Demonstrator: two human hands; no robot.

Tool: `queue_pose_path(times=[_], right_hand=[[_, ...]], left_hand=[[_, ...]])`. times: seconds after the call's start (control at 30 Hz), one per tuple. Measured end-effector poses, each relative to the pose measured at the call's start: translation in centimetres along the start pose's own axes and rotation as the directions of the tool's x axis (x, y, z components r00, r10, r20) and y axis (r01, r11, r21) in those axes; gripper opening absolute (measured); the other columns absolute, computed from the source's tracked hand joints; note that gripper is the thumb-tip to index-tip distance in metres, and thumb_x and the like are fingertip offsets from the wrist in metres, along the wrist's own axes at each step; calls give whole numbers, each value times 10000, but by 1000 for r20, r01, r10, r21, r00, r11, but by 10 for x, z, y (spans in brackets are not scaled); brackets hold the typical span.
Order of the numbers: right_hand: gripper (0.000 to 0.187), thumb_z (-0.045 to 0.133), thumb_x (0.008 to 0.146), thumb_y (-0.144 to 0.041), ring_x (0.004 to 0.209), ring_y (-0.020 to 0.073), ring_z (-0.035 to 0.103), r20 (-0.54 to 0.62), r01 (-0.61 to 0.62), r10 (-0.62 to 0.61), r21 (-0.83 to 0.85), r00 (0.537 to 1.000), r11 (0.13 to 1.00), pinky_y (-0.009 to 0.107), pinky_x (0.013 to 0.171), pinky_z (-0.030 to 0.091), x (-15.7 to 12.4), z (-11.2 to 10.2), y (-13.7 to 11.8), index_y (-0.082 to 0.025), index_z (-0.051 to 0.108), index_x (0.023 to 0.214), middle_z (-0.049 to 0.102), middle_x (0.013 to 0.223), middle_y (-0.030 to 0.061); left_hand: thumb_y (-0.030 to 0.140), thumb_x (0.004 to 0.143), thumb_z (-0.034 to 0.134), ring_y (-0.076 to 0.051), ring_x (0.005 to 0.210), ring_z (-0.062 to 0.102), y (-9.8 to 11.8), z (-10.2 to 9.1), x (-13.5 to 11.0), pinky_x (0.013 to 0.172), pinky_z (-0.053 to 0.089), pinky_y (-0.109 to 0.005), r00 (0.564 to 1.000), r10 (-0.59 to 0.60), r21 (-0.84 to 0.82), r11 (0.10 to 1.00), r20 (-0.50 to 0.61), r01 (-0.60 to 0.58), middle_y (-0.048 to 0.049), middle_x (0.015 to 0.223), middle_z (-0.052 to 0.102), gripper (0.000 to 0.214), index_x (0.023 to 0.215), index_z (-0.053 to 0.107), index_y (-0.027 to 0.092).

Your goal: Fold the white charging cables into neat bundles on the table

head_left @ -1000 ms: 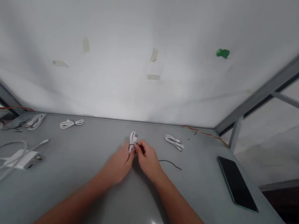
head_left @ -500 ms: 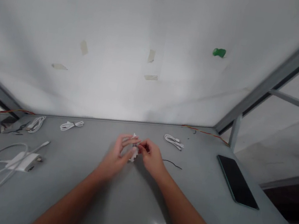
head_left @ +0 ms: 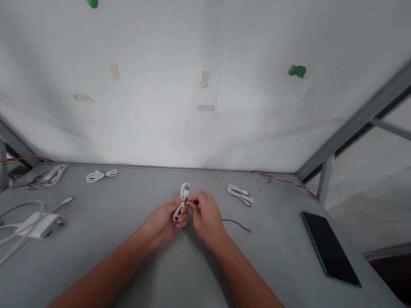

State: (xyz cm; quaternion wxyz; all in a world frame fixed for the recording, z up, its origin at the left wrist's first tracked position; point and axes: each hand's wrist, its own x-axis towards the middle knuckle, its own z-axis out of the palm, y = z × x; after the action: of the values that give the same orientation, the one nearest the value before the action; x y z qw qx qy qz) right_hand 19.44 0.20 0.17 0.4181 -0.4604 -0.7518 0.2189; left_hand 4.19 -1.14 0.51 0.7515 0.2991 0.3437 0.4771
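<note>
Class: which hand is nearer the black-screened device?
Right. The right hand is to the left of the black-screened device; the left hand is farther left, holding a bundled white cable.

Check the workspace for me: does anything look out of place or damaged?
Mildly odd: a thin black strand lies loose on the table to the right of the right hand, bundling nothing that shows. Also, tape scraps stick to the wall with nothing visibly attached. No spill or obvious damage shows.

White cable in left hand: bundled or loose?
Bundled: the white cable is folded into a narrow loop, black tie across its middle, in the left hand. Tie fastened: cannot tell.
</note>
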Motion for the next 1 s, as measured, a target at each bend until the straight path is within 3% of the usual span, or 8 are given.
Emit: queue_pose_path(times=[0.3,0.4,0.5,0.6,0.67,0.8,0.9,1.0], right_hand=[[169,468,991,-156,862,230,580,62,36,-27,-152,998,988,342,820,441,-3,-1,2,-227,589,897,644,955,89],[164,472,980,-160,845,231,573,41,20,-15,-146,999,989,348,810,439,-2,-3,3,-218,591,884,641,936,97],[136,493,961,-190,808,210,570,13,-59,59,6,998,998,331,773,439,-2,-4,3,-221,574,855,630,889,66],[111,510,941,-243,781,192,581,38,-174,170,276,985,945,315,746,453,-2,-6,3,-224,570,849,633,835,29],[100,534,925,-274,758,185,586,108,-252,227,395,968,883,308,727,461,-2,-7,2,-222,574,850,634,797,11],[126,558,937,-297,735,182,579,162,-287,242,386,957,877,301,701,439,-4,-5,-11,-218,585,842,632,766,4],[94,536,940,-218,756,183,569,121,-214,190,238,974,947,300,705,415,-12,2,-23,-220,577,856,640,813,21],[92,541,920,-154,782,185,574,170,-143,127,85,977,986,302,721,409,-25,2,-22,-223,566,866,647,870,36]], left_hand=[[499,823,776,-47,443,313,5,-3,0,430,268,-205,995,-91,44,995,-35,93,57,639,479,384,882,601,163],[555,887,691,-126,588,564,17,-7,-2,563,456,-248,985,123,124,986,-121,-108,-3,741,631,437,1102,623,181],[533,939,651,-262,1153,667,23,-8,-8,1007,501,-407,888,460,478,776,17,-412,-123,1153,743,480,1293,594,213],[465,898,733,-317,1428,490,19,-10,-12,1210,325,-489,842,409,719,458,352,-523,-157,1449,620,559,1382,586,227],[466,870,761,-319,1387,524,12,-11,-11,1183,360,-482,832,381,759,370,402,-536,-149,1429,625,551,1344,609,229],[565,951,613,-230,969,685,-2,-11,0,884,526,-358,868,493,732,570,60,-374,-76,1016,711,368,1083,620,221],[635,949,568,-131,605,572,-6,-10,9,597,469,-260,857,457,430,841,-240,-328,32,723,559,409,912,503,232],[590,917,651,-58,440,383,-1,-18,15,443,314,-193,861,316,123,949,-399,-291,91,637,435,435,838,410,236]])
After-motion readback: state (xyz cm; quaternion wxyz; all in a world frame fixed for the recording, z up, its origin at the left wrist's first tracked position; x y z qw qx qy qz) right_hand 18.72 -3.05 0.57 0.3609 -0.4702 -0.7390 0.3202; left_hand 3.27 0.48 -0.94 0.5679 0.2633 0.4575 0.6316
